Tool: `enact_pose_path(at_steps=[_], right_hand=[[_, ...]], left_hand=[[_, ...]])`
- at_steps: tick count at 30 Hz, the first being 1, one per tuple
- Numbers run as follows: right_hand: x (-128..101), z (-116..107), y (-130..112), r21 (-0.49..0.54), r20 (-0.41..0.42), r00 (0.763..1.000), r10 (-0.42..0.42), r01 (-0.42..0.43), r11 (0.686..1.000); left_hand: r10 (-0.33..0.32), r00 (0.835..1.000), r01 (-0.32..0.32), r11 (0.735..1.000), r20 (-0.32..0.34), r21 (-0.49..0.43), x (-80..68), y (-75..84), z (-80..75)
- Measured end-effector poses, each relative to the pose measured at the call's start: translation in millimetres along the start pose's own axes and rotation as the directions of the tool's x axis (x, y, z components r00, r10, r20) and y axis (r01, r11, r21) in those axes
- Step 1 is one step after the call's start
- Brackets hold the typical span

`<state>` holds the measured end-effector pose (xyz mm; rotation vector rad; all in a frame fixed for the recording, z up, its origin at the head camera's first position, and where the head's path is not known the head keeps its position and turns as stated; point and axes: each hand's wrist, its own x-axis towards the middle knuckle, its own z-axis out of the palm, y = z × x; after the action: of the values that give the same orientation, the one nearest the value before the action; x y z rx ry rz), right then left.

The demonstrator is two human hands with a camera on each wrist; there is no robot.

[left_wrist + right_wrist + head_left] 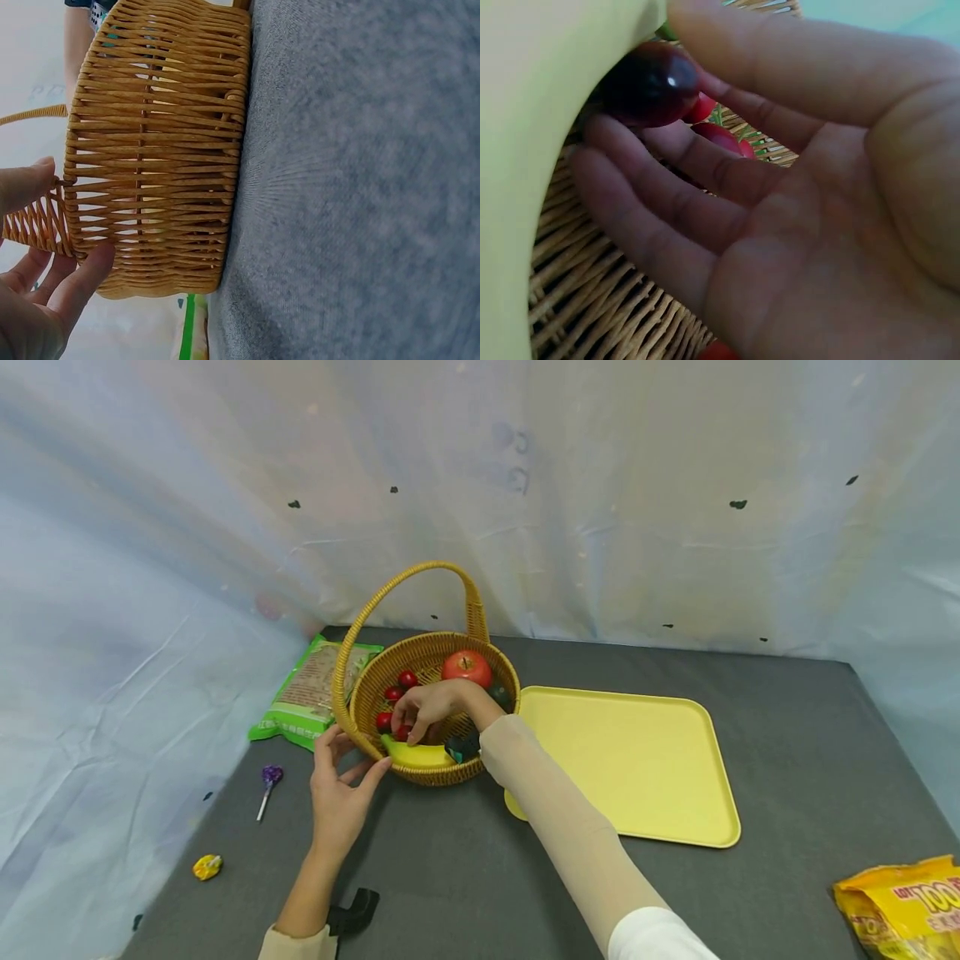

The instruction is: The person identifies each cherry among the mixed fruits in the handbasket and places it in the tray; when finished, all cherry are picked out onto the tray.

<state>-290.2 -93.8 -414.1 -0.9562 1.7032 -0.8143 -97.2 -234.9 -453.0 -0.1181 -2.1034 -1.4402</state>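
Note:
A wicker basket (442, 773) with a tall arched handle holds fruit. My left hand (341, 793) grips its left rim at the handle's base, thumb and fingers on either side, also seen in the left wrist view. Inside the basket, my right hand (431, 706) reaches down with loosely bent fingers. In the right wrist view, the fingers lie beside a dark red cherry (651, 84), with the thumb apart from it. A yellow banana (420, 755) lies along the near side. Several red cherries (393, 693), a red apple (467, 667) and a dark green round thing (501, 696) are there too.
A yellow tray (637, 760) lies right of the basket, and a green bag (300, 693) lies behind it at left. A purple lollipop (270, 781) and a yellow wrapped candy (207, 867) are at far left. A yellow snack bag (907, 902) sits at front right.

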Motion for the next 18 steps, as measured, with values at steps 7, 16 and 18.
enact_pose_path(at_steps=[7,16,18], right_hand=[[1,2,-1,-0.004,-0.026,1.000,-0.012,0.012,1.000],[-1,1,-3,-0.025,-0.128,0.979,-0.161,0.159,0.987],[-5,0,-5,-0.007,-0.123,0.980,-0.157,0.157,0.988]], left_hand=[[0.002,1.000,-0.002,1.000,-0.001,0.007,0.6,10.4,1.7],[0.016,1.000,-0.016,1.000,-0.002,0.016,0.6,19.4,2.6],[0.014,1.000,-0.014,1.000,-0.003,0.014,0.7,23.1,2.8]])
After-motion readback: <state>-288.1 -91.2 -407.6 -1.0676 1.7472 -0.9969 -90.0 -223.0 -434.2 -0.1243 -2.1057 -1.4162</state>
